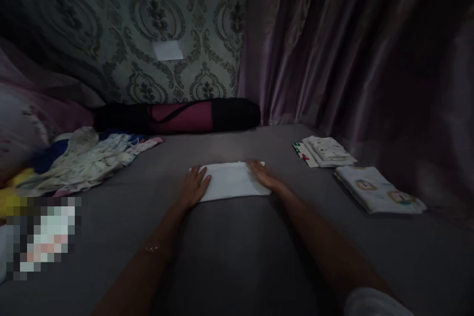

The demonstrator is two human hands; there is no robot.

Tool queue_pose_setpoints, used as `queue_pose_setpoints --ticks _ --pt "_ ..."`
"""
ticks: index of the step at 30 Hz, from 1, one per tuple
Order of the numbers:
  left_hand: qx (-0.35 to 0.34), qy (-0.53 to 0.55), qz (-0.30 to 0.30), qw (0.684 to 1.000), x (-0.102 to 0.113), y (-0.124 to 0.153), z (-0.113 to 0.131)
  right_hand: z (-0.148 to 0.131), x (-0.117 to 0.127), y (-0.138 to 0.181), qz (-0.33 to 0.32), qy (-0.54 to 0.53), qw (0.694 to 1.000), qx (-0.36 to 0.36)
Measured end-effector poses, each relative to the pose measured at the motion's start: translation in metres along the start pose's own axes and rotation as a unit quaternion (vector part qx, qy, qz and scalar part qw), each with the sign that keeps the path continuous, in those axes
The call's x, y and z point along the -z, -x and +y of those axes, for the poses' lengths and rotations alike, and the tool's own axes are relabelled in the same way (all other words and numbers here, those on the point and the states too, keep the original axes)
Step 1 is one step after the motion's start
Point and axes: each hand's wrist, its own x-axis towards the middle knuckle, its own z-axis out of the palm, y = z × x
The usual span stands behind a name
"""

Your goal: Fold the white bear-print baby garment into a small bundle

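Pressing a folded white cloth point(232, 180) flat on the grey bed point(237, 256), both hands open.

Its long axis runs left to right across the view, straight ahead of the person. The left hand point(194, 187) lies palm down on its left end, the right hand point(263, 176) on its right end, fingers spread and gripping nothing; neither hand is clearly nearer.
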Motion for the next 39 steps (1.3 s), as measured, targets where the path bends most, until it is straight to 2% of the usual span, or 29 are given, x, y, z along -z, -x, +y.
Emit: queue_pose_setpoints --ticks 3,5,8,10,12,14,16,18,22,28,34,39 --pt "0.015 0.063 0.036 0.997 0.003 -0.001 -0.005 0.011 0.02 0.0 0.06 -0.13 0.989 -0.034" --pt "0.029 0.085 0.07 0.994 0.005 -0.002 -0.007 0.02 0.029 0.002 0.112 -0.167 0.977 -0.07" --pt "0.037 0.045 0.115 0.992 0.009 0.001 0.002 0.029 0.031 0.006 0.167 -0.12 0.973 -0.106" --pt "0.021 -0.002 0.12 0.993 0.011 0.004 0.022 0.027 0.023 0.007 0.181 -0.055 0.978 -0.09" --pt "-0.014 -0.038 0.088 0.995 0.011 0.005 0.05 0.016 0.008 0.006 0.175 -0.008 0.983 -0.051" --pt "-0.048 -0.056 0.026 0.997 0.01 0.004 0.078 -0.002 -0.011 0.005 0.155 0.052 0.987 0.007" --pt "-0.047 -0.068 -0.028 0.996 0.006 -0.001 0.098 -0.022 -0.03 0.005 0.121 0.137 0.981 0.069" --pt "-0.025 -0.078 -0.065 0.995 0.002 -0.007 0.106 -0.037 -0.045 0.005 0.092 0.205 0.969 0.103" --pt "-0.007 -0.085 -0.09 0.992 -0.006 -0.012 0.099 -0.045 -0.058 0.003 0.044 0.24 0.964 0.105" --pt "0.012 -0.094 -0.072 0.993 -0.013 -0.01 0.089 -0.03 -0.052 0.002 0.029 0.236 0.962 0.132" --pt "0.021 -0.088 -0.089 0.992 -0.012 -0.011 0.092 -0.025 -0.046 0.014 0.119 0.274 0.953 0.041" --pt "-0.004 -0.089 -0.1 0.991 -0.005 -0.012 0.081 -0.016 -0.031 0.018 0.055 0.277 0.959 0.022"
